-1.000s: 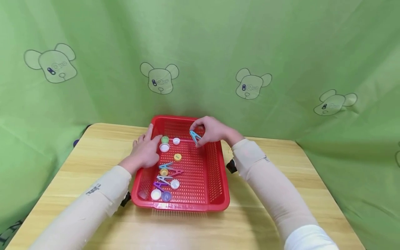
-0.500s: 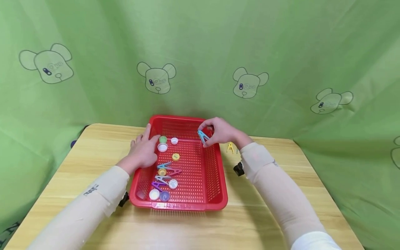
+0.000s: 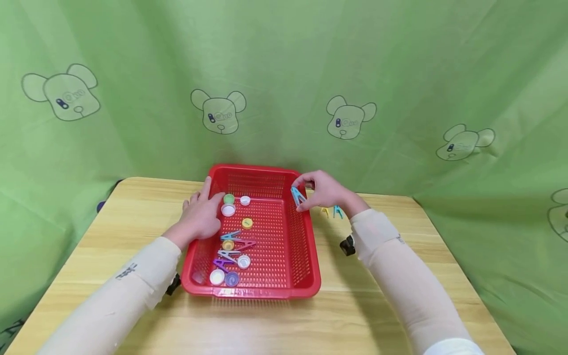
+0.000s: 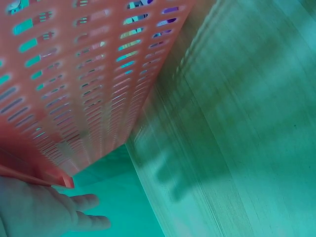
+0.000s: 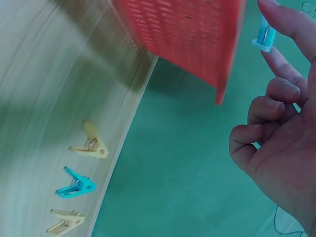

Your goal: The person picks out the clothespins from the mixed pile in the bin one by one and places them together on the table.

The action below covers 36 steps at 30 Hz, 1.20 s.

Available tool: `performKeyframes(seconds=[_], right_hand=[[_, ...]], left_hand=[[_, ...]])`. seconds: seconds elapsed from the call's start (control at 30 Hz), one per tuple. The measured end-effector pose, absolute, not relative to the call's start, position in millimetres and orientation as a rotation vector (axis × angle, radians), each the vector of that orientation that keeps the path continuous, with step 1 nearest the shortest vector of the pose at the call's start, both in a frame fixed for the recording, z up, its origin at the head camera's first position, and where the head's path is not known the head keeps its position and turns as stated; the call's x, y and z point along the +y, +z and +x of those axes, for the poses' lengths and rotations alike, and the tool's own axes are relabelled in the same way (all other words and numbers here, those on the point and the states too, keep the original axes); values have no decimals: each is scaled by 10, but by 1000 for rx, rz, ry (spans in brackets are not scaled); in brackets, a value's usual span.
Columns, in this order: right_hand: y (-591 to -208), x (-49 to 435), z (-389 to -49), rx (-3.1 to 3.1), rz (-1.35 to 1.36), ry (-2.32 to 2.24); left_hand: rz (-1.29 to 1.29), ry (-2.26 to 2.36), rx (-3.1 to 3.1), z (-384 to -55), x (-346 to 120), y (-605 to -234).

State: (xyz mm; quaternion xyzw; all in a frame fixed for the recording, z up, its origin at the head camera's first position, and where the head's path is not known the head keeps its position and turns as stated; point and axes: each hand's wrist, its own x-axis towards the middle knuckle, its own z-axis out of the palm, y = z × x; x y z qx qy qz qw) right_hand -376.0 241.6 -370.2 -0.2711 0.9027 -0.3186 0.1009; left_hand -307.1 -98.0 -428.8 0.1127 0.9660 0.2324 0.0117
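Note:
My left hand [image 3: 201,216] rests over the left rim of a red plastic basket [image 3: 227,292], thumb on the inner side. In the left wrist view its fingers [image 4: 88,222] reach out straight past the rim. My right hand [image 3: 325,190] is above the basket's right rim and pinches a light blue clothespin [image 3: 298,196] between thumb and forefinger. In the right wrist view that clothespin [image 5: 266,37] shows end-on, the other fingers curled. On the basket floor lie a green cap [image 3: 228,198], a yellow cap [image 3: 247,224], a purple clothespin [image 3: 222,264] and several other caps and clothespins.
Right of the basket, a yellow clothespin [image 5: 93,143], a blue clothespin [image 5: 75,183] and a cream clothespin [image 5: 66,222] lie on the wooden table [image 3: 390,236]. A green curtain [image 3: 284,59] hangs behind the table.
My right hand has moved right with the light blue clothespin, from over the basket's inside to its right rim. The table clothespins have come into view. My left hand stays on the rim.

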Motion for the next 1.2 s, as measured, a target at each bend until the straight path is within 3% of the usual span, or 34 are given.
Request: performKeyframes(seconds=[0.8, 1.2], right_hand=[[-3943, 2877, -3582, 2771, -577, -1077], [-4315, 3148, -3475, 2761, -496, -1172]], left_hand=[[356, 739, 3008, -3062, -992, -4295], [364, 752, 3006, -3044, -979, -4296]])
